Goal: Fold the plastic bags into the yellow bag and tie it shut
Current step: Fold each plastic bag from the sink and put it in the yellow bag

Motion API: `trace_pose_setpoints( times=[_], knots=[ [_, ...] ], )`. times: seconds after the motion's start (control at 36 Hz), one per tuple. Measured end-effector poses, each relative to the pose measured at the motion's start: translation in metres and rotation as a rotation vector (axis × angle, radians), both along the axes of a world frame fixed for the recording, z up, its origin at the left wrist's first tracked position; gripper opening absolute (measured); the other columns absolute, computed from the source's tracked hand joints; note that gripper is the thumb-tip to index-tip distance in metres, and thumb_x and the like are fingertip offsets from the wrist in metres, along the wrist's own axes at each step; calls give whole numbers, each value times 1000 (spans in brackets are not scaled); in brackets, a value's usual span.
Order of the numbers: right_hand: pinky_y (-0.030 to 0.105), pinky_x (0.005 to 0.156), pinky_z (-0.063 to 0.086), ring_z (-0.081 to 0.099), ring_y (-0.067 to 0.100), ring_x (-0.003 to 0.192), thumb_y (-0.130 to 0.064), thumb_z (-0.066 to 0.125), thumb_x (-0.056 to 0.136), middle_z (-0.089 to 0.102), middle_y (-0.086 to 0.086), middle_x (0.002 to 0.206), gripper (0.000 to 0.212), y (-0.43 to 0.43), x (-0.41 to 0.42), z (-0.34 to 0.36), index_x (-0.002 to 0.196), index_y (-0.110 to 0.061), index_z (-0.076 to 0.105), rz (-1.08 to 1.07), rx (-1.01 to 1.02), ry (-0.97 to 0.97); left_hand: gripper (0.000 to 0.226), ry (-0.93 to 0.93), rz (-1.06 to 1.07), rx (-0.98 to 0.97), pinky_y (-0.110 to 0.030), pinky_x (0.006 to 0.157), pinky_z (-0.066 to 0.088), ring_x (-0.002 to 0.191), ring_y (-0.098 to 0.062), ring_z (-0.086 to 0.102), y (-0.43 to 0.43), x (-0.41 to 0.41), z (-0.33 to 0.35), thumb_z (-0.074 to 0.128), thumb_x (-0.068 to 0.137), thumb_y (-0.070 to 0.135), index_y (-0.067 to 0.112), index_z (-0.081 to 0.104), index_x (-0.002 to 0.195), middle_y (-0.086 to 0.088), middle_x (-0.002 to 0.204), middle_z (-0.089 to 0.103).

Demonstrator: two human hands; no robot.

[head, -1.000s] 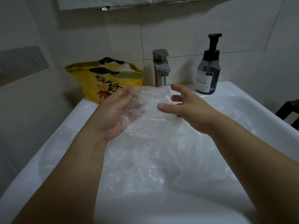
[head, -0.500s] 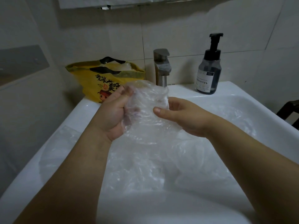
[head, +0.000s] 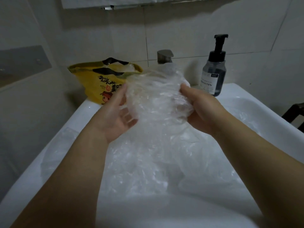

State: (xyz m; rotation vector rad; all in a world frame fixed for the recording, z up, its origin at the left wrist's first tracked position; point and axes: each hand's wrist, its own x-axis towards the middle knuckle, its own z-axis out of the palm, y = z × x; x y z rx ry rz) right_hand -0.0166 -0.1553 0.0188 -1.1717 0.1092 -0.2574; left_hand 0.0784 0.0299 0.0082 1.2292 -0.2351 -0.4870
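Note:
A crumpled clear plastic bag [head: 156,99] is held up above the white sink [head: 82,117], between my two hands. My left hand [head: 118,116] lies against its left side with the palm up and the fingers fairly straight, partly seen through the plastic. On the bag's right side, my right hand [head: 202,111] grips it, thumb on top. The yellow bag [head: 97,84] with black handles and red print stands open on the sink's back left corner, with some clear plastic showing inside. More clear plastic bags [head: 144,165] lie in the basin under my arms.
A metal tap [head: 164,56] stands at the back of the sink, partly behind the held bag. To its right stands a dark soap pump bottle [head: 213,71]. Tiled walls close in on the left and behind. A dark chair edge [head: 294,114] shows at far right.
The bag has been bunched up and lifted higher, now blurred with motion. My right hand went from open beside it to gripping it; my left hand's fingers have loosened from their grip.

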Motion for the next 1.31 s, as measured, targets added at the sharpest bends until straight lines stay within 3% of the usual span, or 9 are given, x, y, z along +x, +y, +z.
trace_pose_setpoints(
  times=[0.11,0.19,0.33,0.44,0.58,0.72,0.97,1.14,1.31],
  knots=[
    [34,82,54,68,15,75,-21,47,100,72,3,78,20,-1,0,-1,95,-7,61,-24,2,-29,33,-58,-99,54,-21,61,51,67,-9,60,-6,-6,-4,67,83,28,15,64,114,-2,85,65],
    [32,70,51,63,14,64,-21,49,99,66,1,70,16,-2,-1,-1,90,-11,57,-102,72,-30,26,-107,-21,-1,-25,74,47,76,-10,62,-7,-5,-1,63,88,17,16,66,113,-1,93,69],
    [39,83,52,63,14,65,-17,55,96,66,0,61,14,-6,-5,5,83,-14,54,-249,256,-2,13,-133,-47,-48,-33,82,49,88,-15,62,-5,-8,1,61,85,16,20,68,95,0,94,69],
    [43,86,52,64,17,69,-17,54,96,68,0,62,13,-4,-7,5,84,-13,54,-264,142,-18,46,-95,-117,-88,-39,94,50,111,-26,61,-6,-11,3,72,78,24,12,62,121,-9,119,66],
    [46,88,53,66,22,73,-25,59,94,67,9,96,26,-2,-2,-2,111,-5,59,-260,-101,42,15,-150,8,-92,-19,53,53,64,-6,64,-10,-13,4,53,97,24,15,65,102,5,73,71],
    [37,77,58,66,26,93,-32,64,90,59,9,118,52,-4,-1,0,134,-13,44,-389,-81,81,23,-193,117,-163,-20,57,52,68,-6,62,-6,-8,4,50,99,7,24,54,113,0,80,70],
    [39,83,55,60,23,84,-3,46,97,62,7,106,22,-5,-9,10,98,-17,63,-174,25,-59,22,-227,140,-183,-24,66,54,77,-12,63,-6,-11,8,44,99,2,17,59,91,3,80,70],
    [23,77,55,61,12,101,7,63,83,54,3,135,57,-11,-10,4,135,-10,51,-139,-334,0,24,-224,109,-146,-29,77,53,95,-12,67,-2,-9,8,63,85,28,18,64,107,3,101,70],
    [7,81,42,52,8,118,0,67,84,49,-1,142,61,-16,-9,0,139,-16,47,-246,-744,31,43,-664,306,363,-20,83,53,102,-6,61,3,-12,-1,75,80,7,30,65,115,12,109,63]
  ],
)
